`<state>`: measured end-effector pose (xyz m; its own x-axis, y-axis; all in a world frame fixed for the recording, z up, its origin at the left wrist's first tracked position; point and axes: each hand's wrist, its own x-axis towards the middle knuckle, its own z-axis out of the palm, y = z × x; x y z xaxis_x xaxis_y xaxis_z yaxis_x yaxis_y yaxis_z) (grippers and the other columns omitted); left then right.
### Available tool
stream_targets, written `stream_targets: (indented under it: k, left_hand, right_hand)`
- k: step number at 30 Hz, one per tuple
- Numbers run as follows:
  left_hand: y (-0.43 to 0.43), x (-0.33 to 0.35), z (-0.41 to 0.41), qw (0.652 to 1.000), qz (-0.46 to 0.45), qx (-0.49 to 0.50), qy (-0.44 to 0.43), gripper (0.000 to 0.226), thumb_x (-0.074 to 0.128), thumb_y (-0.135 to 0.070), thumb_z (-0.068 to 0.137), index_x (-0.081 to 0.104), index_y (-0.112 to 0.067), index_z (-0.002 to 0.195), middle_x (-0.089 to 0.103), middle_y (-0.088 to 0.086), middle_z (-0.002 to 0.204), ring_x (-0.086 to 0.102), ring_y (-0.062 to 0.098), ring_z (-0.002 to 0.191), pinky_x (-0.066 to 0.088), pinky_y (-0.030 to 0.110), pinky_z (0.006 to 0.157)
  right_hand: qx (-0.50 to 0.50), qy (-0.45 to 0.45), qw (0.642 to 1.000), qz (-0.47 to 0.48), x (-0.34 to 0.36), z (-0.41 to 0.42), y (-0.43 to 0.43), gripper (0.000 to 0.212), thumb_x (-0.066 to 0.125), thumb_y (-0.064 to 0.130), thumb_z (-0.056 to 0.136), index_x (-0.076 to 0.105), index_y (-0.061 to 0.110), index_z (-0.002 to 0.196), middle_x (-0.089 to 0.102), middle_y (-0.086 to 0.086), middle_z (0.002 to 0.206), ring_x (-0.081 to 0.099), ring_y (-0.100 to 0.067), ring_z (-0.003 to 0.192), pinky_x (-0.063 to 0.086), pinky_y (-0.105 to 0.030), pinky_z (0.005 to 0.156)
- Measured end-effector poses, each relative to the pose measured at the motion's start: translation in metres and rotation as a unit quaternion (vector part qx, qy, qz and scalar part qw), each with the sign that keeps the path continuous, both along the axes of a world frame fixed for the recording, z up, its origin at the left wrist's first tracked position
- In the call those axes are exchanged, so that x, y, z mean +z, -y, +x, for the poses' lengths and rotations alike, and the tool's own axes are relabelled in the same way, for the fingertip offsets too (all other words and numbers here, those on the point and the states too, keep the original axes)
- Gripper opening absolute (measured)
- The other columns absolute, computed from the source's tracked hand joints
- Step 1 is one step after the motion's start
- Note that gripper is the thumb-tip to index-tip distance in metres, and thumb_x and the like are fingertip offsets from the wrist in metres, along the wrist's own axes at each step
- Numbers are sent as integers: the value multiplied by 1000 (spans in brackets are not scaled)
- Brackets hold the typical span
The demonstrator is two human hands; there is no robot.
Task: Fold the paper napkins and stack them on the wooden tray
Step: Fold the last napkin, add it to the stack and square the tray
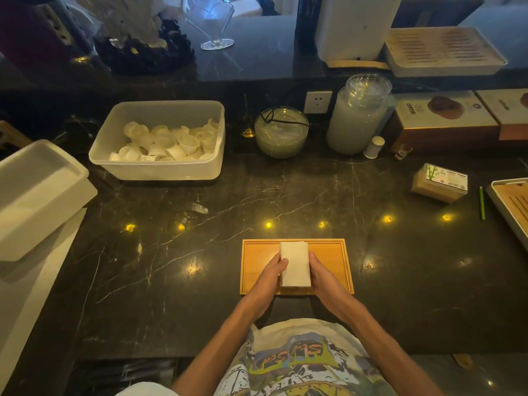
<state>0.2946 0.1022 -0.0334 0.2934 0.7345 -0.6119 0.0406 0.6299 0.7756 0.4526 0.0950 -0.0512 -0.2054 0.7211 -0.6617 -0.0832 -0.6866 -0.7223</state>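
Observation:
A white stack of folded paper napkins [295, 262] lies lengthwise in the middle of the wooden tray [333, 261] on the dark marble counter. My left hand [270, 277] lies against the stack's left edge, thumb on its top. Against the stack's right edge lies my right hand [323, 277], fingers along the side. Both hands hold the stack between them.
A clear tub of small white cups [160, 141] stands at the back left, a white lidded box [37, 192] at the far left. A glass bowl [281, 132], a tall jar [357, 115], a toothpick box [440, 182] and a slatted tray [511, 204] stand behind and right.

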Motion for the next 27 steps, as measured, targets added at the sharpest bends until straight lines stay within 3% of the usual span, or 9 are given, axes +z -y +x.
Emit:
stream_targets:
  k: [7,10,13,16,18,21,23,27]
  left_hand:
    - [-2,0,1,1000,-16,-1,23,45,31,-33,111,32,-20,155,49,7,150,49,25,138,40,47,118]
    - [-6,-5,-7,999,-30,16,-12,49,39,-32,110,29,-22,157,50,5,150,52,24,135,45,37,109]
    - [-6,-10,-22,991,-4,48,-121,46,50,-26,107,41,-24,152,64,9,131,63,18,109,52,33,92]
    - [1,-18,-42,936,76,68,-336,41,50,-19,104,51,-19,144,58,8,140,55,20,122,49,40,105]
    - [3,-20,-54,897,61,59,-433,49,54,-18,98,46,-15,146,49,11,146,44,29,134,43,45,110]
    - [0,-21,-61,919,-38,29,-392,50,53,-21,95,46,-14,144,40,15,146,39,35,136,40,49,111]
    - [-2,-21,-60,937,-42,22,-346,42,52,-18,93,54,-14,136,49,14,138,49,34,126,44,52,109]
    - [-11,-25,-61,942,-13,22,-334,28,51,-15,91,63,-18,117,59,14,125,57,32,115,49,54,104]
  right_hand:
    - [-10,-2,1000,4,-2,3,-2,37,28,57,103,52,46,127,64,2,132,61,-18,124,47,-45,110]
    - [-2,51,998,29,-2,6,-2,33,30,55,104,55,45,123,64,4,130,62,-13,118,51,-39,103]
    - [-66,190,976,84,-7,21,-3,23,44,39,106,66,35,114,65,-5,128,64,-3,104,55,-24,87]
    - [-114,355,923,96,-18,45,-5,37,50,31,104,56,19,139,52,-11,145,48,-25,132,45,-49,110]
    - [-106,423,898,64,-24,58,-6,47,50,34,103,48,17,147,41,-16,152,34,-35,142,33,-56,115]
    - [-88,386,918,31,-33,63,-2,50,47,37,104,45,16,149,38,-16,154,33,-38,142,32,-58,117]
    - [-88,347,933,26,-37,62,0,46,46,37,105,49,19,147,40,-14,153,36,-36,140,33,-59,116]
    - [-88,313,945,37,-33,65,-9,44,48,36,105,53,19,144,43,-13,150,40,-35,138,34,-59,115]
